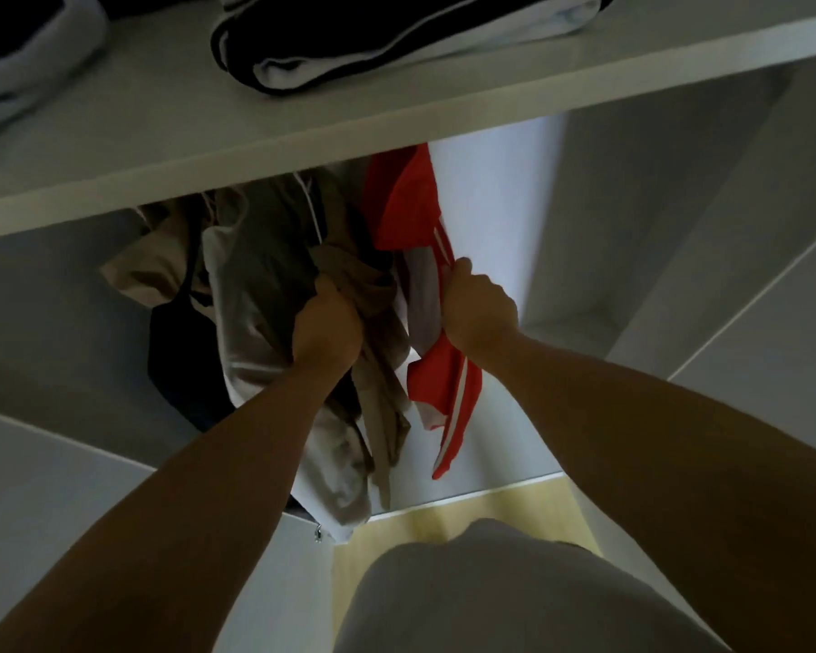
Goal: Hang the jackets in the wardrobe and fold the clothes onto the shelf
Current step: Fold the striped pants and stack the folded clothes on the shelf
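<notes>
Seen from above, looking down into a dim white wardrobe [679, 190]. Across the top, from 9 o'clock rising toward 2 o'clock, a pale white shelf board [302, 148]. On that shelf, at 12 o'clock, a folded stack of black and white clothes [387, 44]; at 10 o'clock, cut off by the frame's edge, another folded dark and pale garment [24, 54].

Below the shelf, near centre, several hanging garments bunched close together. At 12 o'clock from centre, a bright red jacket with white stripes along its sleeve [415, 214], hanging down toward 5 o'clock. Just beside it at 9 o'clock, a beige and grey cloth jacket [265, 256], crumpled and drooping downward. Further toward 9 o'clock, a dark navy garment [180, 341], partly hidden behind the grey cloth.

Left hand [326, 327], at centre, fist clenched around a gathered fold of the beige and grey cloth jacket. Right hand [479, 308], slightly toward 3 o'clock, fingers curled tight around the red jacket's striped sleeve, with grey lining showing just beside the knuckles. Both bare forearms reaching up from 7 and 4 o'clock.

At 6 o'clock, pale yellow wooden floor [425, 516] and the light grey cloth of the person's own clothing [491, 596].
</notes>
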The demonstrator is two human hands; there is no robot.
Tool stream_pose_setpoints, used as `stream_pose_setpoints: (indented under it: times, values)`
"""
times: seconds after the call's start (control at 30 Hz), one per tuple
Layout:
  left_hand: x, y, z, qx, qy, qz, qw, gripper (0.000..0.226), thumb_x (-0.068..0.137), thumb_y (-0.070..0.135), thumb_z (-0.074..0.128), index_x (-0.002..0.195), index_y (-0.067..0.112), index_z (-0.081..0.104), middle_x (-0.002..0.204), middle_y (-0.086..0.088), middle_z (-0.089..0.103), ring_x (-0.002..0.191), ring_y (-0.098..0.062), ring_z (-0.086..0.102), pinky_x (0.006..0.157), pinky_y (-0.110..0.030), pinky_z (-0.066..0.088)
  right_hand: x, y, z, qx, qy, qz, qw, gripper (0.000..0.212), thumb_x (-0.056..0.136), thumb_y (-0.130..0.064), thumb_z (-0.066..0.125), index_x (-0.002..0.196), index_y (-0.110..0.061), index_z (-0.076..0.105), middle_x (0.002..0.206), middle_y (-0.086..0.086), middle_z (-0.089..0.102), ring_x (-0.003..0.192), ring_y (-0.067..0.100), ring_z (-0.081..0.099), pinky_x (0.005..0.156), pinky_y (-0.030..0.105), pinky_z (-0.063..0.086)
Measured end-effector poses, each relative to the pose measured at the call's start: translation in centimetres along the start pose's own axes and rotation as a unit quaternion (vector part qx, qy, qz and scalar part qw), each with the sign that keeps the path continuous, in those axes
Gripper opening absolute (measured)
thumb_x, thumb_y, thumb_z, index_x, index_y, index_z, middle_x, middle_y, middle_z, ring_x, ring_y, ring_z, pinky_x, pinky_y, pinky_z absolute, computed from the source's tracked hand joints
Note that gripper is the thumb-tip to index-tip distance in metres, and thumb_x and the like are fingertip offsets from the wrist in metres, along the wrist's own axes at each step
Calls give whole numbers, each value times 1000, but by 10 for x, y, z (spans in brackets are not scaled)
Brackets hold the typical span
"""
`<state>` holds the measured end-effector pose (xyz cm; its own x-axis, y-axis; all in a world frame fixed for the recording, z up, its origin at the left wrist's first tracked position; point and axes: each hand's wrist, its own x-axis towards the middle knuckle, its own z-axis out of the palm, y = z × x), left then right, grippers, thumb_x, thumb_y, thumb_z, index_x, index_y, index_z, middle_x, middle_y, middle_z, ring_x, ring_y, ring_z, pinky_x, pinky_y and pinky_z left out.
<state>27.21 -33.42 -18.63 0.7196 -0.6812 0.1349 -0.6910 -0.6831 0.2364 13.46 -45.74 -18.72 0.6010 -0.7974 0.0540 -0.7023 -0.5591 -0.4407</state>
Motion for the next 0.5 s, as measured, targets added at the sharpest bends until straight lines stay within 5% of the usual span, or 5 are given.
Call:
stream_pose_setpoints:
  times: [0.13,0.3,0.4,0.5]
  values:
    - [-7,37,6,-17,13,-6,1000,56,98,20,58,144,-1,35,120,-18,66,102,-30,67,77,-29,45,6,29,-21,27,37,22,999,24,105,-25,31,111,-6,46,87,9,63,71,30,64,67,45,57]
    - [-2,89,15,-71,0,-6,997,48,105,18,43,147,-3,33,128,-16,62,112,-26,61,93,-28,45,12,76,-52,-16,48,18,999,19,102,-18,34,109,-5,46,78,5,51,66,26,52,61,38,45]
    - [-2,122,16,-111,-18,-11,994,45,107,14,37,147,-6,31,136,-21,56,123,-29,56,101,-25,40,10,102,-72,-34,53,12,998,25,105,-22,33,112,-4,48,83,9,57,73,31,61,67,43,54]
    - [-2,153,18,-128,-6,-80,989,35,108,16,35,136,1,49,122,-19,64,93,-25,66,57,-3,44,13,126,-90,-41,41,10,998,24,105,-20,36,118,-3,48,97,18,64,85,39,66,75,48,57]
